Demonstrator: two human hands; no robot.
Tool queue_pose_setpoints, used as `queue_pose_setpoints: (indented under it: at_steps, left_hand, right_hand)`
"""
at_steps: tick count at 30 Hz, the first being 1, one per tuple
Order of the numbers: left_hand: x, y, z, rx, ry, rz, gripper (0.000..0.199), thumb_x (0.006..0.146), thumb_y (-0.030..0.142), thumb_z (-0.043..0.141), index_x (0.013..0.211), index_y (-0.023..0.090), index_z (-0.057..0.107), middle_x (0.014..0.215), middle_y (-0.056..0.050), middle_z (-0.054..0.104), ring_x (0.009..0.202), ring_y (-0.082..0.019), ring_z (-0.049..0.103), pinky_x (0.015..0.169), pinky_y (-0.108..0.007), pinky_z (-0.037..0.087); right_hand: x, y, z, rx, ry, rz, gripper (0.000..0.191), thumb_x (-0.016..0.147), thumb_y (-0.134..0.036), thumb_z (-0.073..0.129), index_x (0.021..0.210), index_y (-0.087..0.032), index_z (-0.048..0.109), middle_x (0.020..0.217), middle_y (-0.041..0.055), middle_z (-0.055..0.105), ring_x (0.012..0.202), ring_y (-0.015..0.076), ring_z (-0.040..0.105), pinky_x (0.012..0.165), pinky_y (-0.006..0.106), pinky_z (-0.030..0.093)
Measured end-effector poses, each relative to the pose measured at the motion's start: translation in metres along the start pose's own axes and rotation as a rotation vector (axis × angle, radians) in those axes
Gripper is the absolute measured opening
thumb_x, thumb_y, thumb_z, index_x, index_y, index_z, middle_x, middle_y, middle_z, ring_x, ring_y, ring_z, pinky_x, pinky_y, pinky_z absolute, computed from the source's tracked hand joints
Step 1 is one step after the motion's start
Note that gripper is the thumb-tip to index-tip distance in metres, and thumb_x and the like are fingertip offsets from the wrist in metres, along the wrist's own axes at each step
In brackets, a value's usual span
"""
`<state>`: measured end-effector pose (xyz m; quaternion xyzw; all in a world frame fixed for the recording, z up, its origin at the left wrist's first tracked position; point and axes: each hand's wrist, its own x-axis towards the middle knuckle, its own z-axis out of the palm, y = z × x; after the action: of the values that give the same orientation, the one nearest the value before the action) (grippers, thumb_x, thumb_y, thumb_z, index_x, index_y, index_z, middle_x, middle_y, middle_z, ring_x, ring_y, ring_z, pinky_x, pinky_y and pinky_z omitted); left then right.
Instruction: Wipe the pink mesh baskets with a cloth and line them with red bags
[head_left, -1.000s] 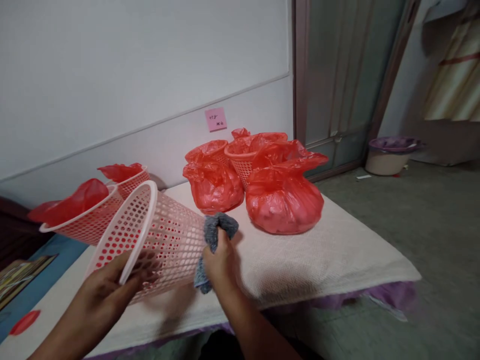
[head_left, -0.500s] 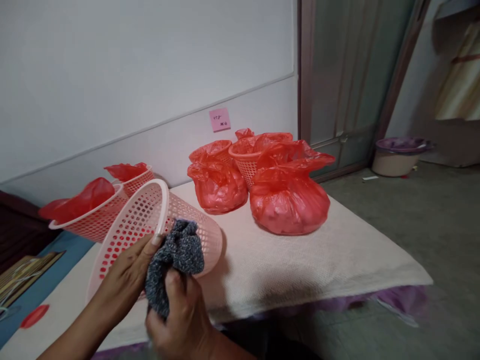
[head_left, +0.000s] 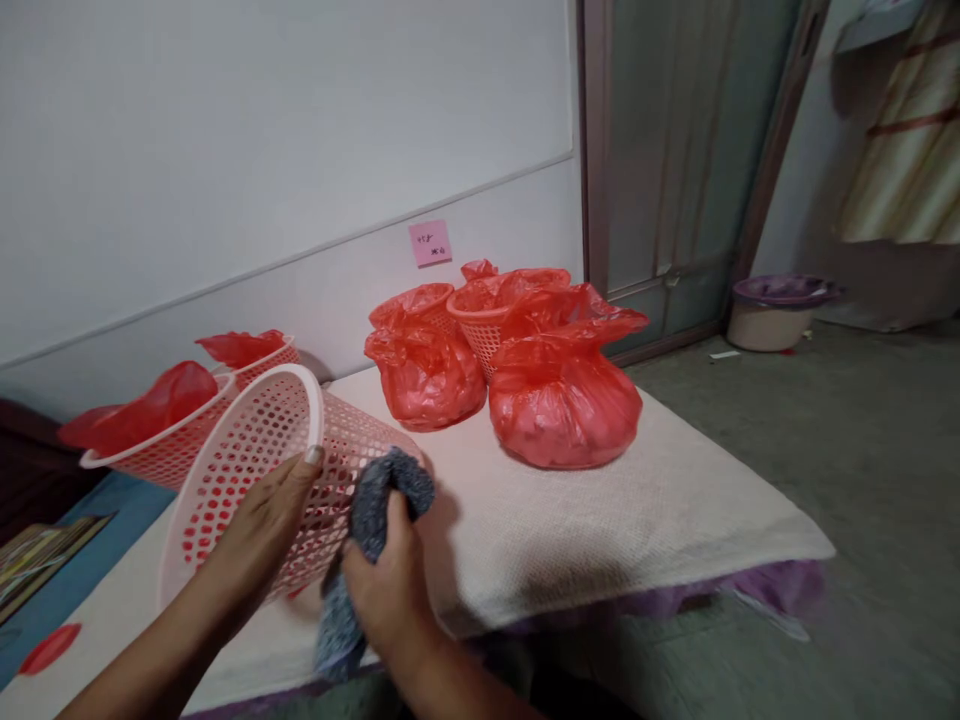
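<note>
A pink perforated plastic basket point(head_left: 259, 420) lies tipped on its side, its mouth toward the lower left. My left hand point(head_left: 266, 510) is closed on its rim, thumb outside and the other fingers hidden inside. A dark grey-blue cloth point(head_left: 371, 500) is bunched in my right hand point(head_left: 394, 575), which presses it against the basket's outer wall near the base. Part of the cloth hangs below the hand. Beyond the basket, a red plastic bag point(head_left: 566, 400) with pinkish contents and a smaller red bag point(head_left: 431, 375) sit on the cream cloth covering the table point(head_left: 540, 530).
Behind the bags stand lined pink baskets point(head_left: 480, 325). At the left is another basket point(head_left: 165, 445) with a red bag inside, and a red oval piece point(head_left: 50, 648) lies near the front. A pink note point(head_left: 430, 243) is on the wall. On the floor stands a bin point(head_left: 776, 315).
My right hand has moved the cloth to the right along the basket's side, toward its base; the cloth now hangs lower. My left hand stays on the rim. The view has shifted slightly.
</note>
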<state>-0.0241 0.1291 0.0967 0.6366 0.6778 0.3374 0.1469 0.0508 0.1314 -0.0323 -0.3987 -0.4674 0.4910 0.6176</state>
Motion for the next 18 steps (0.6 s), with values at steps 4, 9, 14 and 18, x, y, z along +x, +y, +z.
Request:
queue_pose_setpoints:
  at_steps: [4, 9, 14, 18]
  left_hand:
    - [0.000, -0.001, 0.005, -0.012, -0.078, -0.074, 0.053, 0.092, 0.058, 0.033, 0.104, 0.020, 0.068, 0.101, -0.004, 0.073, 0.093, -0.023, 0.066, 0.085, -0.035, 0.054]
    - [0.002, 0.001, 0.005, 0.044, -0.227, 0.016, 0.052, 0.089, 0.058, 0.038, 0.104, 0.018, 0.068, 0.109, -0.007, 0.071, 0.109, -0.027, 0.062, 0.099, -0.038, 0.047]
    - [-0.014, -0.012, -0.004, 0.231, -0.434, 0.209, 0.047, 0.087, 0.050, 0.050, 0.126, 0.026, 0.057, 0.126, -0.003, 0.066, 0.117, -0.023, 0.059, 0.099, -0.029, 0.046]
    - [-0.030, -0.054, -0.007, 0.409, -0.276, 0.353, 0.040, 0.086, 0.042, 0.054, 0.122, 0.026, 0.059, 0.116, -0.004, 0.071, 0.106, -0.021, 0.067, 0.090, -0.024, 0.051]
  right_hand:
    - [-0.024, -0.023, 0.012, 0.064, -0.066, -0.212, 0.068, 0.064, -0.012, 0.062, 0.129, -0.022, 0.049, 0.119, 0.0075, 0.065, 0.110, 0.0233, 0.062, 0.096, 0.035, 0.047]
    - [-0.010, -0.035, 0.000, 0.139, 0.008, -0.132, 0.053, 0.069, -0.021, 0.065, 0.121, -0.020, 0.053, 0.105, 0.0068, 0.069, 0.096, 0.0223, 0.067, 0.086, 0.033, 0.053]
    - [0.009, -0.031, -0.016, 0.149, 0.069, -0.125, 0.054, 0.072, -0.022, 0.065, 0.124, -0.020, 0.050, 0.112, 0.0068, 0.067, 0.102, 0.0209, 0.064, 0.088, 0.031, 0.052]
    - [0.016, -0.020, -0.022, 0.091, 0.092, -0.158, 0.052, 0.078, -0.022, 0.058, 0.129, -0.018, 0.047, 0.117, 0.0092, 0.064, 0.107, 0.0214, 0.061, 0.095, 0.035, 0.048]
